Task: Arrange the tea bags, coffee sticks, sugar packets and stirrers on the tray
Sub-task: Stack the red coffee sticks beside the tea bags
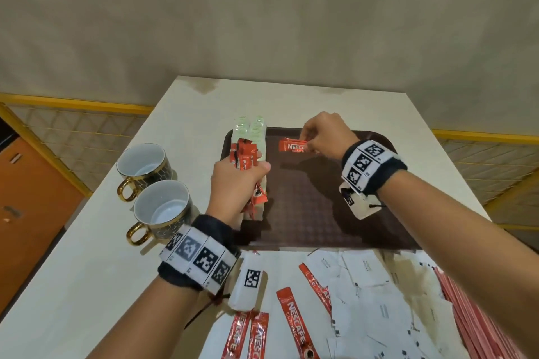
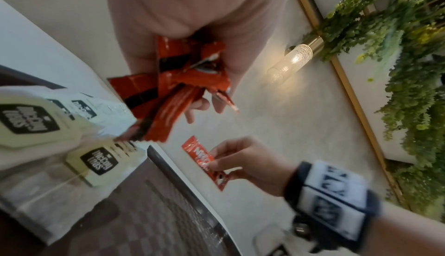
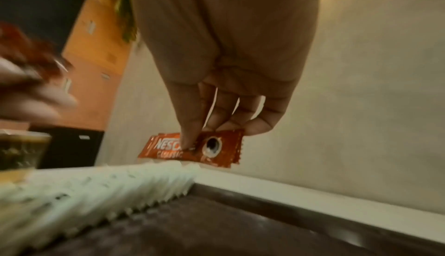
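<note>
A brown tray (image 1: pixel 309 221) lies mid-table, with a row of pale green tea bags (image 1: pixel 251 134) standing along its left side. My left hand (image 1: pixel 248 172) grips a bundle of red coffee sticks (image 1: pixel 244 158) just over those tea bags; the left wrist view shows the bundle (image 2: pixel 178 81) fanned out of the fist (image 2: pixel 204 104). My right hand (image 1: pixel 309 140) pinches a single red coffee stick (image 1: pixel 291 145) by its end over the tray's far part. The right wrist view shows thumb and fingers (image 3: pixel 190 134) on that stick (image 3: pixel 166 148), beyond the tea bags (image 3: pixel 96 189).
Two gold-handled cups (image 1: pixel 143 165) (image 1: pixel 162 208) stand left of the tray. On the near table lie loose coffee sticks (image 1: pixel 293 319), several white sugar packets (image 1: pixel 364 297) and a pile of red stirrers (image 1: pixel 481 318) at the right edge.
</note>
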Demonstrator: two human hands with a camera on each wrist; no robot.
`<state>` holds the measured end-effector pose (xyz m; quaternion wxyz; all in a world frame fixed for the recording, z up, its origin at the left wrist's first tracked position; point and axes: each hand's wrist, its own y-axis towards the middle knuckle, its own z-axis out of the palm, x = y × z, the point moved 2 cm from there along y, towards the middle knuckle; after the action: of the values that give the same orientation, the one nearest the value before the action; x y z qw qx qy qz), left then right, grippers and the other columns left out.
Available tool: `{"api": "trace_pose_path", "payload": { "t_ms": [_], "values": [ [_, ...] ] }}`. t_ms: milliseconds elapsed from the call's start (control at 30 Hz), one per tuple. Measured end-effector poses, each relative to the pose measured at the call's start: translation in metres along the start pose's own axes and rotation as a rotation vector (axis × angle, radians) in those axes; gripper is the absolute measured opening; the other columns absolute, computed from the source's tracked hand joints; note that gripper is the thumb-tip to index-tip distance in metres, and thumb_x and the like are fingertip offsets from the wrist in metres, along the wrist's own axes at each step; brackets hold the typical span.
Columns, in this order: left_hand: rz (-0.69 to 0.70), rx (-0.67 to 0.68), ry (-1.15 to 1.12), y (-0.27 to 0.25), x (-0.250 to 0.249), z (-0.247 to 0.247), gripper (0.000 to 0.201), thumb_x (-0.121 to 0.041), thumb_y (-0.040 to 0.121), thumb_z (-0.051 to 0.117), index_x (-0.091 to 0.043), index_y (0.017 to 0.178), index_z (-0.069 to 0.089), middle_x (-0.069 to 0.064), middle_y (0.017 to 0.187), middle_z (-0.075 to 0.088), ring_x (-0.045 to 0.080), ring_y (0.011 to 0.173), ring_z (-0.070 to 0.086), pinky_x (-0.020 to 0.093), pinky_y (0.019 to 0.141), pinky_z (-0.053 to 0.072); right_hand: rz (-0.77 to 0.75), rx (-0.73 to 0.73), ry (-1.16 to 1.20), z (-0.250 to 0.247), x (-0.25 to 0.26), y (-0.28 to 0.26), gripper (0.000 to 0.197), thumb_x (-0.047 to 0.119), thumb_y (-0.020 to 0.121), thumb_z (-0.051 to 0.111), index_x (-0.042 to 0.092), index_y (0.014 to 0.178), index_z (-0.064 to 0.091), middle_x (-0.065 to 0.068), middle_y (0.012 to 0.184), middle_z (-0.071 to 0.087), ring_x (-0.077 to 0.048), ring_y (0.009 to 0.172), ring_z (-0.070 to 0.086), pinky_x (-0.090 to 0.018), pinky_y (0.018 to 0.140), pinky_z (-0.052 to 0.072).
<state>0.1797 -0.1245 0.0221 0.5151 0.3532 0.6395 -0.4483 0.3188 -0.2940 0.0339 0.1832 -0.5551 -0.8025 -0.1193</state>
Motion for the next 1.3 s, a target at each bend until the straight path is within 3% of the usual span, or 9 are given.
{"api": "trace_pose_path", "payload": {
  "t_ms": [100,300,400,500,567,767,1033,1133,1300],
  "values": [
    [-0.022,0.029,-0.024,0.001,0.002,-0.004,0.023,-0.016,0.083,0.074,-0.02,0.106,0.071,0.001,0.098,0.073,0.017,0.088,0.071,0.033,0.069,0.059,0.06,-0.034,-0.011,0.015,-0.014,0.04,0.023,-0.001,0.078,0.07,0.021,0.073,0.066,-0.007,0.085,0.07,-0.023,0.075,0.066,-0.04,0.074,0.059],
    [-0.082,0.06,-0.024,0.012,0.011,0.0,0.018,-0.015,0.081,0.076,-0.024,0.097,0.073,0.0,0.094,0.075,0.018,0.087,0.072,0.045,0.085,0.059,0.025,0.024,-0.135,0.038,-0.02,0.1,0.022,-0.002,0.077,0.065,0.02,0.079,0.064,-0.009,0.096,0.069,-0.028,0.091,0.064,-0.038,0.08,0.055],
    [-0.096,0.08,-0.031,0.018,0.014,0.006,0.015,-0.014,0.081,0.076,-0.027,0.089,0.073,-0.004,0.092,0.074,0.011,0.084,0.071,0.032,0.081,0.059,-0.01,0.055,-0.22,0.048,-0.022,0.111,0.014,0.005,0.08,0.067,0.016,0.087,0.068,-0.008,0.098,0.068,-0.027,0.09,0.063,-0.033,0.072,0.051],
    [-0.088,0.115,-0.047,0.02,0.015,0.011,0.014,-0.013,0.082,0.075,-0.023,0.091,0.073,-0.005,0.09,0.073,0.001,0.078,0.069,0.011,0.064,0.051,-0.055,0.041,-0.27,0.051,-0.027,0.116,0.012,0.009,0.082,0.066,0.014,0.093,0.068,-0.008,0.103,0.064,-0.026,0.092,0.059,-0.031,0.068,0.042],
    [-0.094,0.122,-0.063,0.021,0.016,0.014,0.014,-0.01,0.082,0.074,-0.017,0.094,0.073,-0.002,0.089,0.072,-0.003,0.072,0.067,0.006,0.056,0.047,-0.081,0.04,-0.283,0.052,-0.03,0.116,0.015,0.012,0.083,0.066,0.013,0.098,0.068,-0.009,0.106,0.063,-0.027,0.095,0.058,-0.03,0.07,0.04],
    [-0.16,0.131,-0.165,0.023,0.018,0.016,0.014,-0.005,0.083,0.073,-0.006,0.097,0.07,0.005,0.078,0.066,0.005,0.058,0.065,0.014,0.053,0.05,-0.105,0.028,-0.279,0.049,-0.035,0.113,0.025,0.015,0.085,0.066,0.012,0.109,0.064,-0.009,0.11,0.06,-0.027,0.103,0.057,-0.032,0.076,0.043],
    [-0.204,0.12,-0.216,0.023,0.022,0.013,0.013,-0.011,0.082,0.075,-0.012,0.095,0.07,0.006,0.085,0.067,0.014,0.073,0.066,0.02,0.059,0.052,-0.163,0.031,-0.367,0.051,-0.027,0.104,0.027,0.017,0.086,0.064,0.011,0.112,0.062,-0.01,0.111,0.056,-0.029,0.107,0.053,-0.037,0.076,0.047],
    [-0.269,0.14,-0.286,0.024,0.023,0.011,0.028,-0.019,0.083,0.075,-0.016,0.109,0.067,0.006,0.088,0.066,0.015,0.074,0.064,0.025,0.06,0.051,-0.15,-0.008,-0.339,0.045,-0.025,0.101,0.032,0.009,0.086,0.06,0.011,0.118,0.06,-0.01,0.117,0.055,-0.03,0.109,0.052,-0.039,0.078,0.048],
    [-0.369,0.195,-0.501,0.025,0.018,0.008,0.048,-0.024,0.086,0.072,-0.009,0.129,0.057,0.004,0.074,0.06,0.013,0.064,0.059,0.025,0.067,0.054,-0.133,-0.134,-0.215,0.025,-0.025,0.09,0.025,0.009,0.087,0.059,0.011,0.111,0.064,-0.009,0.112,0.059,-0.026,0.104,0.055,-0.038,0.08,0.049]
  ]
}}
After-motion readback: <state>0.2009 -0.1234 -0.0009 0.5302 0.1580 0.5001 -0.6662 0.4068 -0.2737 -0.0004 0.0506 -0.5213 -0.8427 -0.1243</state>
